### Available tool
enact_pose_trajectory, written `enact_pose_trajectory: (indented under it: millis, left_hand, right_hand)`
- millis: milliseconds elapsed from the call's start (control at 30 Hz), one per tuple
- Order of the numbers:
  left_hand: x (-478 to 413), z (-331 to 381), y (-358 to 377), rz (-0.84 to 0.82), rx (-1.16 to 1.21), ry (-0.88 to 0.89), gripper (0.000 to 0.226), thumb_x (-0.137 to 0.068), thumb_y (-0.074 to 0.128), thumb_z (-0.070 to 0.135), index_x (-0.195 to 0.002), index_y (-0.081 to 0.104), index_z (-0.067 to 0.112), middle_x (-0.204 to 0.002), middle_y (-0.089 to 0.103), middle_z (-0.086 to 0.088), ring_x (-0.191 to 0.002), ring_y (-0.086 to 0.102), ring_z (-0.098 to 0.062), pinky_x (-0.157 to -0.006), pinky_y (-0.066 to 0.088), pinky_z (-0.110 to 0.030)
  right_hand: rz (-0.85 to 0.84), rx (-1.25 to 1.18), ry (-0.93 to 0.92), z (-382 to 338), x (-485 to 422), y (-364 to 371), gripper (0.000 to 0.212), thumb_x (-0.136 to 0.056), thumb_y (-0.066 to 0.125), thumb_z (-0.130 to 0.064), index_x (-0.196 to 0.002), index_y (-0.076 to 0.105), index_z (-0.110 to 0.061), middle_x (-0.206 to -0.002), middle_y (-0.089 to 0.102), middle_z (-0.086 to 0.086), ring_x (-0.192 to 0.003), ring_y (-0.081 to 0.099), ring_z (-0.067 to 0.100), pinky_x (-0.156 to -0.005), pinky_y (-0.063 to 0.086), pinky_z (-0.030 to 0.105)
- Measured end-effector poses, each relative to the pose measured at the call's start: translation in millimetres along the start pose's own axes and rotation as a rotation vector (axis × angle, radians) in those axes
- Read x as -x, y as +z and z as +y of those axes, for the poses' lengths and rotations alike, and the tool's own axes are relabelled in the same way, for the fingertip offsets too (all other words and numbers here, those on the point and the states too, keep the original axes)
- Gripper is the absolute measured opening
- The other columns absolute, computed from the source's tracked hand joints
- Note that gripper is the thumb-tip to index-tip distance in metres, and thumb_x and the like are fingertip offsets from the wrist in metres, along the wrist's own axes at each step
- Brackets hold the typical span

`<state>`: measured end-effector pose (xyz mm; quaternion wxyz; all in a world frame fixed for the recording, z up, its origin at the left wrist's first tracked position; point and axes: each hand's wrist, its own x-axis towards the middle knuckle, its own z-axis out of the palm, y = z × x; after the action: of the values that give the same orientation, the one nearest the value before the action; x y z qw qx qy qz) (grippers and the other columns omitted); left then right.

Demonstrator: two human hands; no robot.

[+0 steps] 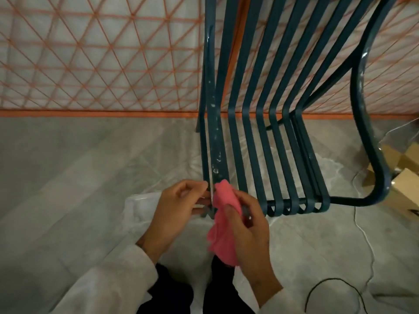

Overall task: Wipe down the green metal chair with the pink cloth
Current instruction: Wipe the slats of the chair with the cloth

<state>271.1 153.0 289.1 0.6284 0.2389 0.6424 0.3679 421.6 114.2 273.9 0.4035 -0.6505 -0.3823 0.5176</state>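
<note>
The dark green metal chair (263, 123) with long slats fills the upper right; its seat slats run down toward me and curl under at the front edge. White specks mark the leftmost slats. My right hand (247, 230) is shut on the pink cloth (224, 223), which is pressed against the lower end of a left slat and hangs down below my hand. My left hand (176, 209) pinches the chair's front left corner, just left of the cloth.
An orange lattice fence panel (102, 64) stands behind the chair. Cardboard boxes (399, 180) lie at the right. A white cord and a black cable (328, 288) trail over the grey tiled floor. My dark trouser legs are directly below.
</note>
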Motion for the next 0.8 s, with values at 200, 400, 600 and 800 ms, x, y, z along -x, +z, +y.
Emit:
enact_pose_trajectory:
  millis: [200,400,600,800]
  left_hand:
    - [-22,-35,7,-0.002,-0.173,-0.008,0.021,-0.095,0.057,0.013,-0.103,0.068,0.030,-0.110,0.071,0.004,-0.104,0.066,-0.014,-0.092,0.055,-0.035]
    - [-31,-48,28,-0.036,-0.065,-0.117,0.042,-0.091,0.041,-0.011,-0.112,0.064,0.018,-0.107,0.071,0.001,-0.097,0.067,-0.004,-0.069,0.054,-0.013]
    - [-36,-52,28,-0.017,-0.026,-0.153,0.050,-0.086,0.036,-0.016,-0.121,0.063,0.008,-0.113,0.070,-0.007,-0.110,0.064,-0.017,-0.093,0.050,-0.032]
    - [-38,-55,27,-0.020,-0.002,-0.165,0.046,-0.087,0.040,-0.013,-0.113,0.069,0.011,-0.111,0.072,-0.006,-0.108,0.065,-0.018,-0.095,0.052,-0.034]
  right_hand:
    - [-0.068,0.033,0.035,3,-42,-42,0.030,-0.093,0.062,-0.029,-0.120,0.065,-0.042,-0.119,0.063,-0.024,-0.108,0.060,0.000,-0.083,0.055,0.022]
    - [-0.199,0.479,-0.235,3,-84,-33,0.039,-0.094,0.064,-0.032,-0.132,0.059,-0.039,-0.128,0.055,-0.011,-0.108,0.059,0.003,-0.090,0.054,0.022]
    - [-0.228,0.776,-0.557,28,-86,-8,0.036,-0.091,0.070,-0.023,-0.127,0.066,-0.021,-0.135,0.052,0.015,-0.109,0.063,0.034,-0.093,0.057,0.042]
    - [-0.266,0.859,-0.686,52,-69,-19,0.034,-0.094,0.056,-0.030,-0.126,0.068,-0.024,-0.126,0.059,0.014,-0.089,0.068,0.028,-0.071,0.063,0.039]
